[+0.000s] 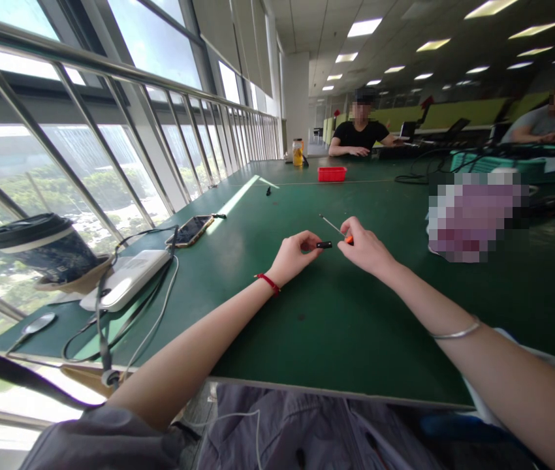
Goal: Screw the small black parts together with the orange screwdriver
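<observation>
Between the fingers of my left hand [298, 253] is a small black oblong piece [324, 245], its free end pointing right. My right hand [366, 247] is closed round the orange handle [349, 239] of a screwdriver [332, 225]. The thin metal shaft slants up and left, its tip apart from the black piece. Both hands are close together, just above the green table [301, 346]. Most of the screwdriver's handle is hidden in my fingers.
On the left are a phone [190, 231], a white power bank [128, 279], cables and a lidded cup [45, 251]. Ahead lie a tiny black part [268, 191] and a red tray [332, 174]. A blurred-out pinkish bundle [476, 219] is at right. Two people sit beyond.
</observation>
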Tool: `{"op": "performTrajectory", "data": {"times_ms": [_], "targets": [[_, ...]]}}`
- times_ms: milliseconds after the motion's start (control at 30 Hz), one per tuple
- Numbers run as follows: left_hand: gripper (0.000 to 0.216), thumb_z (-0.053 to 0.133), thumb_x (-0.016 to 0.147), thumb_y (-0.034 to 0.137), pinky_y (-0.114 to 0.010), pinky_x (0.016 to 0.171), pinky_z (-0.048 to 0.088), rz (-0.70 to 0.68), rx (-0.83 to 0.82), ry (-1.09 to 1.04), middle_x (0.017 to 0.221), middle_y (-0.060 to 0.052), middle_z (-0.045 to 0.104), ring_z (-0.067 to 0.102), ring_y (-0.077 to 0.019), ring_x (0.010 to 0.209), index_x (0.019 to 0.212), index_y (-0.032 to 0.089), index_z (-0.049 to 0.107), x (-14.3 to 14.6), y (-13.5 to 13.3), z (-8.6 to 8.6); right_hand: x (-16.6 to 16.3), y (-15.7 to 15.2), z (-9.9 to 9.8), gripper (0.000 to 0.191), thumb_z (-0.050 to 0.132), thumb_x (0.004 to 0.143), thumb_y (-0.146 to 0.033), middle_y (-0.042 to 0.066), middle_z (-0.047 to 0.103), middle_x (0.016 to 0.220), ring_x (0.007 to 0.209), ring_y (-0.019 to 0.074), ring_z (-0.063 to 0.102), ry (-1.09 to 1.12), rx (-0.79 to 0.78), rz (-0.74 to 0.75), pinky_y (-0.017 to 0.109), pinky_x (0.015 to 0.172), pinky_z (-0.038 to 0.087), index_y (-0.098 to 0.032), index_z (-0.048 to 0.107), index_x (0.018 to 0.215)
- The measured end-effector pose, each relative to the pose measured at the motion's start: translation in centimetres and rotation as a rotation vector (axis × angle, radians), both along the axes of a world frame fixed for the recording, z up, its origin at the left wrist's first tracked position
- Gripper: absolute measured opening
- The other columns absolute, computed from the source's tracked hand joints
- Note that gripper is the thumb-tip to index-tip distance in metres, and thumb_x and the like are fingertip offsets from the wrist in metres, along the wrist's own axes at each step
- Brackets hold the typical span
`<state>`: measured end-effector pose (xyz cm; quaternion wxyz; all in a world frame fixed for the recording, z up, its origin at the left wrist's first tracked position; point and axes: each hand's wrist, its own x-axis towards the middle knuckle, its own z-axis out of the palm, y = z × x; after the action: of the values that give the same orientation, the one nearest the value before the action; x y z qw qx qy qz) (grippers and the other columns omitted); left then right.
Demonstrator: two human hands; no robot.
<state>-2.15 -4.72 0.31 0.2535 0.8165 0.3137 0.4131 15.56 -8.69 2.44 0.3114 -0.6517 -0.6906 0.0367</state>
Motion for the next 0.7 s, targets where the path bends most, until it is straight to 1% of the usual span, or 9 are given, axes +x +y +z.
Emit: {"op": "performTrajectory", "data": {"times_ms": [100, 167, 233, 333, 433, 500, 567, 633, 700], "targets": [[0.013, 0.06, 0.074, 0.022, -0.027, 0.075, 0.049, 0.03, -0.02, 0.098, 0.082, -0.003, 0.068, 0.061, -0.014, 0.076, 0.084, 0.014, 0.064, -0.2, 0.5, -0.4, 0.3, 0.2, -0.1, 0.023, 0.049, 0.068, -0.012, 0.001, 0.053, 0.065, 0.055, 0.0169, 0.053, 0.024, 0.0, -0.036, 0.027, 0.049, 0.039, -0.023, 0.04, 0.086], [0.016, 0.061, 0.075, 0.026, -0.029, 0.077, 0.049, 0.057, -0.02, 0.185, 0.086, -0.004, 0.068, 0.061, -0.0157, 0.079, 0.085, 0.015, 0.066, -0.3, 0.7, -0.7, 0.6, 0.3, -0.3, 0.022, 0.049, 0.068, -0.009, 0.002, 0.055, 0.069, 0.059, 0.017, 0.055, 0.046, 0.034, -0.03, 0.027, 0.051, 0.041, -0.023, 0.039, 0.083], [0.018, 0.061, 0.075, 0.029, -0.03, 0.077, 0.049, 0.068, -0.002, 0.258, 0.089, -0.005, 0.067, 0.06, -0.0169, 0.082, 0.085, 0.016, 0.068, -0.5, 0.9, -0.9, 1.0, 0.4, -0.5, 0.019, 0.049, 0.07, -0.008, 0.003, 0.058, 0.074, 0.066, 0.0174, 0.058, 0.053, 0.056, 0.0, 0.028, 0.056, 0.044, -0.022, 0.042, 0.08], [0.017, 0.06, 0.075, 0.027, -0.031, 0.081, 0.048, 0.065, 0.073, 0.336, 0.092, -0.005, 0.065, 0.059, -0.0178, 0.086, 0.086, 0.017, 0.069, -0.5, 0.8, -0.9, 1.2, 0.4, -0.6, 0.016, 0.047, 0.074, -0.008, 0.003, 0.061, 0.081, 0.073, 0.0172, 0.06, 0.036, 0.069, 0.086, 0.029, 0.062, 0.045, -0.022, 0.049, 0.082], [0.018, 0.059, 0.075, 0.024, -0.032, 0.084, 0.047, 0.084, 0.16, 0.393, 0.093, -0.005, 0.064, 0.059, -0.0189, 0.089, 0.09, 0.018, 0.068, -0.5, 0.5, -0.7, 1.0, 0.2, -0.3, 0.015, 0.042, 0.082, -0.014, 0.003, 0.062, 0.087, 0.069, 0.0161, 0.059, 0.05, 0.12, 0.133, 0.028, 0.057, 0.045, -0.023, 0.051, 0.09], [0.021, 0.059, 0.075, 0.025, -0.032, 0.083, 0.048, 0.105, 0.206, 0.418, 0.095, -0.005, 0.064, 0.058, -0.0198, 0.091, 0.094, 0.018, 0.067, -0.4, 0.3, -0.5, 0.7, 0.1, -0.1, 0.017, 0.037, 0.085, -0.019, 0.005, 0.061, 0.087, 0.063, 0.0161, 0.058, 0.056, 0.163, 0.117, 0.027, 0.051, 0.042, -0.024, 0.049, 0.096], [0.022, 0.058, 0.076, 0.026, -0.032, 0.082, 0.048, 0.122, 0.244, 0.432, 0.095, -0.006, 0.064, 0.058, -0.0205, 0.092, 0.095, 0.018, 0.066, -0.4, 0.1, -0.4, 0.6, 0.0, 0.1, 0.02, 0.034, 0.086, -0.021, 0.005, 0.06, 0.079, 0.057, 0.0165, 0.056, 0.073, 0.167, 0.076, 0.027, 0.046, 0.04, -0.023, 0.045, 0.103], [0.021, 0.057, 0.077, 0.027, -0.032, 0.081, 0.048, 0.124, 0.268, 0.439, 0.095, -0.005, 0.064, 0.058, -0.0207, 0.092, 0.095, 0.018, 0.065, -0.4, 0.1, -0.3, 0.6, 0.0, 0.1, 0.023, 0.038, 0.083, -0.022, 0.003, 0.057, 0.069, 0.051, 0.0168, 0.053, 0.101, 0.113, 0.005, 0.027, 0.043, 0.039, -0.022, 0.039, 0.107], [0.02, 0.057, 0.078, 0.028, -0.032, 0.08, 0.048, 0.116, 0.279, 0.451, 0.094, -0.005, 0.064, 0.058, -0.0207, 0.091, 0.094, 0.018, 0.065, -0.4, 0.1, -0.2, 0.7, 0.1, 0.1, 0.029, 0.047, 0.077, -0.022, 0.002, 0.055, 0.066, 0.048, 0.017, 0.052, 0.113, 0.055, -0.071, 0.028, 0.042, 0.039, -0.021, 0.037, 0.104]]}}
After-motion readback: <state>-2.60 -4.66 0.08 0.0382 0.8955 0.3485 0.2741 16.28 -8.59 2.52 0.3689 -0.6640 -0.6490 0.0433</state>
